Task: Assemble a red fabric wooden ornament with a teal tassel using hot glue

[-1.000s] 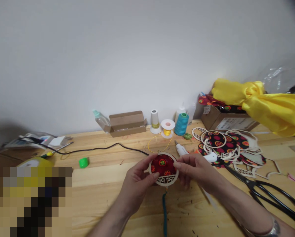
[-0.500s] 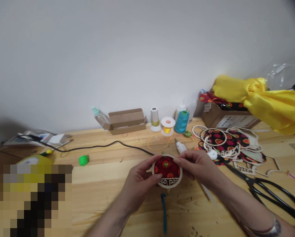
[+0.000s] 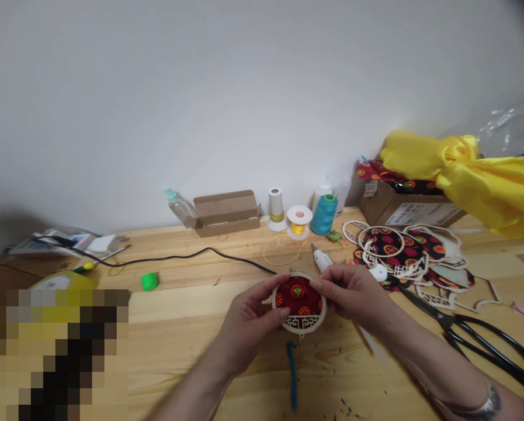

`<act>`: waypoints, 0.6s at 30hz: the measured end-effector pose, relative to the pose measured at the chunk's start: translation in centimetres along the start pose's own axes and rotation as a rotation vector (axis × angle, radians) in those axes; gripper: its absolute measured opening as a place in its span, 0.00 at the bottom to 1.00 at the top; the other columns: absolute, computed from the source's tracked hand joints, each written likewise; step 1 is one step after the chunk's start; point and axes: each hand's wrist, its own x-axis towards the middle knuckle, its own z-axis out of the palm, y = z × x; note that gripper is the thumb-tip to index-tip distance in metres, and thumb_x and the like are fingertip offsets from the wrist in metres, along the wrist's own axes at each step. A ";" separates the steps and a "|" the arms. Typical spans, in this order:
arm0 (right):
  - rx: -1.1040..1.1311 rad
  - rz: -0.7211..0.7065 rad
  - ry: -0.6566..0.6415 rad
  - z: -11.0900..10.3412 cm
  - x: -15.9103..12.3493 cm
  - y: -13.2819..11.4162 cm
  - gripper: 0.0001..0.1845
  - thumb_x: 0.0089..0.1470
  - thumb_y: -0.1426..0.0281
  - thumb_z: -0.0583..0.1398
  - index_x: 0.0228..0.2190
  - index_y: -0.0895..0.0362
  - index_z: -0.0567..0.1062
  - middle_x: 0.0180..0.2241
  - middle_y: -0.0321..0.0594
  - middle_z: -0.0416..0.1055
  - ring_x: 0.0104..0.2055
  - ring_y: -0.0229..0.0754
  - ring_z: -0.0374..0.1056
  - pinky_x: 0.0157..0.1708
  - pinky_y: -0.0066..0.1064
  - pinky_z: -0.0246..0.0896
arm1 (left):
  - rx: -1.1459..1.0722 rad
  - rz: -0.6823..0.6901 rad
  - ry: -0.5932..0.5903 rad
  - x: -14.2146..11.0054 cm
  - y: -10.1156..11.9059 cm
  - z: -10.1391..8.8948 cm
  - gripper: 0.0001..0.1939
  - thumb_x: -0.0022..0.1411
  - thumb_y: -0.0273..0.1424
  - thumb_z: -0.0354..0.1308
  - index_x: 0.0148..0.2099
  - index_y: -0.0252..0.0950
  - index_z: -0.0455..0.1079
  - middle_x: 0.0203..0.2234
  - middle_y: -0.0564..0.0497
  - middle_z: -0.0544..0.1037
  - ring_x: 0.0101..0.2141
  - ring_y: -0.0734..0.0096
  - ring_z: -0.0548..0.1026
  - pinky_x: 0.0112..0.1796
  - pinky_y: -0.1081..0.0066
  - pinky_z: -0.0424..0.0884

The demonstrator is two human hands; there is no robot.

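Observation:
Between my two hands is a round wooden pendant with dark red patterned fabric and a fretwork strip along its lower edge. My left hand pinches its left side, thumb on the front. At its upper right rim, my right hand grips with thumb and fingers. A teal tassel shows below the pendant's bottom loop; whether the two are joined I cannot tell. Partly hidden behind my right hand lies a white glue gun.
Black scissors lie at right beside a pile of wooden frames and fabric pieces. Along the wall stand a teal thread cone, a yellow cord spool and an open cardboard box. A green cap and black cable are left.
Both hands have shifted the pendant slightly to the right in the picture, keeping hold of it. The tassel's top now sits left of the bottom loop.

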 end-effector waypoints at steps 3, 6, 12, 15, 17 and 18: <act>0.004 0.008 0.004 0.0 -0.1 0.0 0.20 0.42 0.54 0.63 0.17 0.57 0.67 0.10 0.27 0.57 0.12 0.28 0.48 0.11 0.22 0.39 | 0.000 0.004 0.001 0.1 0.0 0.0 0.22 0.49 0.22 0.65 0.48 0.44 0.73 0.43 0.52 0.80 0.37 0.70 0.78 0.40 0.72 0.74; 0.004 0.013 0.007 0.0 -0.1 -0.1 0.20 0.41 0.54 0.63 0.17 0.57 0.67 0.10 0.28 0.57 0.12 0.28 0.49 0.11 0.22 0.39 | 0.002 0.011 -0.009 0.1 -0.1 0.0 0.22 0.50 0.22 0.65 0.47 0.45 0.74 0.42 0.52 0.80 0.38 0.70 0.78 0.40 0.73 0.74; 0.013 0.025 0.009 0.1 -0.1 -0.3 0.19 0.41 0.55 0.63 0.17 0.57 0.67 0.10 0.28 0.58 0.12 0.28 0.49 0.11 0.22 0.40 | -0.019 0.012 -0.011 0.1 0.0 0.0 0.22 0.49 0.22 0.65 0.47 0.44 0.74 0.41 0.52 0.80 0.38 0.70 0.78 0.40 0.73 0.74; 0.025 0.038 0.011 0.1 -0.1 -0.3 0.19 0.41 0.55 0.63 0.18 0.57 0.67 0.10 0.28 0.58 0.12 0.27 0.49 0.11 0.21 0.40 | -0.027 -0.002 -0.011 0.2 0.0 0.0 0.22 0.49 0.22 0.66 0.47 0.43 0.74 0.41 0.51 0.80 0.37 0.70 0.78 0.39 0.71 0.75; 0.017 0.036 0.008 0.0 -0.1 -0.2 0.18 0.42 0.56 0.63 0.18 0.57 0.67 0.10 0.28 0.58 0.12 0.27 0.50 0.11 0.21 0.41 | -0.024 -0.007 -0.012 0.2 0.1 0.0 0.22 0.49 0.22 0.66 0.47 0.43 0.74 0.41 0.51 0.80 0.37 0.69 0.78 0.39 0.70 0.75; 0.011 0.030 0.005 0.0 -0.1 -0.1 0.18 0.43 0.56 0.63 0.18 0.57 0.67 0.10 0.28 0.58 0.11 0.27 0.50 0.11 0.21 0.41 | -0.020 -0.007 -0.013 0.2 0.1 0.0 0.22 0.49 0.22 0.65 0.48 0.43 0.73 0.41 0.50 0.80 0.37 0.69 0.78 0.40 0.70 0.74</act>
